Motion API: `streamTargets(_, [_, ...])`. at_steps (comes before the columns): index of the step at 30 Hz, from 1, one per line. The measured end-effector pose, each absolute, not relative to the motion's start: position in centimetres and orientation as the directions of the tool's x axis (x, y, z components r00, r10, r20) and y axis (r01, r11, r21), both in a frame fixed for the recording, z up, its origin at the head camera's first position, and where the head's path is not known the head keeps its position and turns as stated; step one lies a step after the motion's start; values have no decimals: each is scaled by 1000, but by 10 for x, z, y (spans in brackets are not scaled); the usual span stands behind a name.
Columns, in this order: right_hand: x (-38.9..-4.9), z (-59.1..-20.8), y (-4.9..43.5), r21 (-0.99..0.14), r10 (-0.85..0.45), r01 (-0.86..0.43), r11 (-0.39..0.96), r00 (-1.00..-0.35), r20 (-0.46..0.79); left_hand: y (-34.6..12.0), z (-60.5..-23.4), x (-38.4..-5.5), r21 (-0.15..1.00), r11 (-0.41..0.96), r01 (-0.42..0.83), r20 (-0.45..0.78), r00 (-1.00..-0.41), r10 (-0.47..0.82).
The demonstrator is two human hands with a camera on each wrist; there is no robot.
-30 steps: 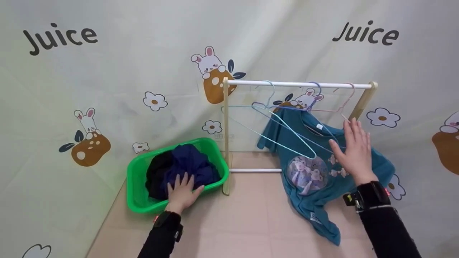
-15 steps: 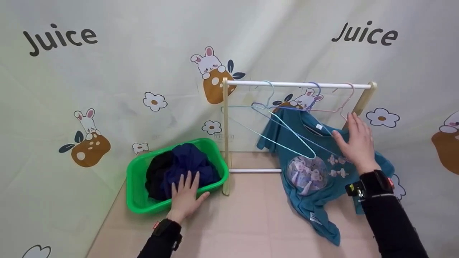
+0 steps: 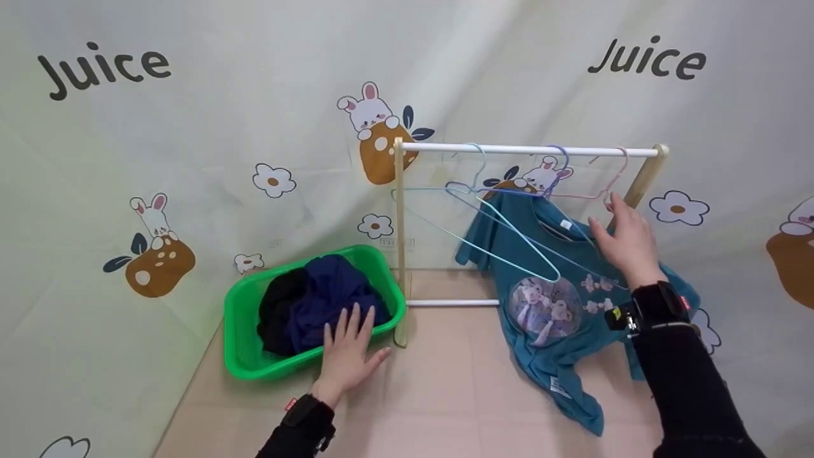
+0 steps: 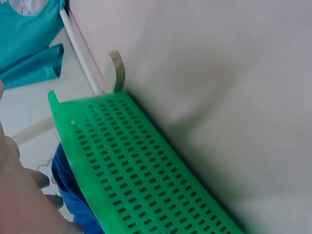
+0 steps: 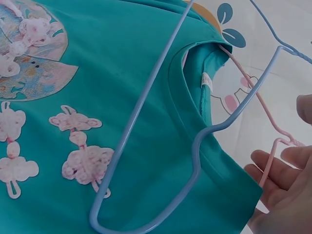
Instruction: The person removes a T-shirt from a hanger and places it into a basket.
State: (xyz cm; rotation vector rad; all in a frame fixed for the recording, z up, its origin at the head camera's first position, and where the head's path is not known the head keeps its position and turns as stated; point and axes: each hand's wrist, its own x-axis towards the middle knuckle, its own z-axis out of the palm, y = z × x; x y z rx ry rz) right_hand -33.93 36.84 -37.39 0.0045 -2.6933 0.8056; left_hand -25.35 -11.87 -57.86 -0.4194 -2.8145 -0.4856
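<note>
- Over front rim of green basket [image 3: 236,343]: left hand [image 3: 346,356], fingers spread, contact unclear.
- Inside basket: navy garment [image 3: 334,292], black garment [image 3: 276,312].
- Hooked over white rail [image 3: 521,149], left to right: pale-blue hanger [image 3: 473,189], blue hanger [image 3: 518,191], pink hanger [image 3: 582,196].
- Just beside pink hanger: right hand [image 3: 629,245].
- Behind blue hanger: teal shirt [image 3: 588,331].

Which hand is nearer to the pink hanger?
Right. The right hand is at the pink hanger, near its neck; the left hand is well away, by the green basket.

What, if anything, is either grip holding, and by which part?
The left grip holds nothing. The right grip is at one sloping arm of the pink hanger, near its neck; whether it actually holds on cannot be told.
</note>
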Motion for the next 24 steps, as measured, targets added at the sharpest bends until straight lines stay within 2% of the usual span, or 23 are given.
streamTargets(8, [-347, -366, 365, -647, 132, -69, 760, -957, 258, -100, -577, -247, 262, 888, 378, 314, -904, 292])
streamTargets(13, [-349, -361, 360, -651, 183, -48, 758, -942, 283, -87, -574, -248, 265, 878, 398, 313, -897, 312])
streamTargets(20, [-352, -349, 355, -606, 224, -80, 791, -884, 410, -74, -573, -249, 276, 872, 405, 298, -898, 323])
streamTargets(24, [-348, -341, 355, -647, 272, -51, 761, -880, 390, -71, -575, -250, 271, 869, 413, 312, -892, 327])
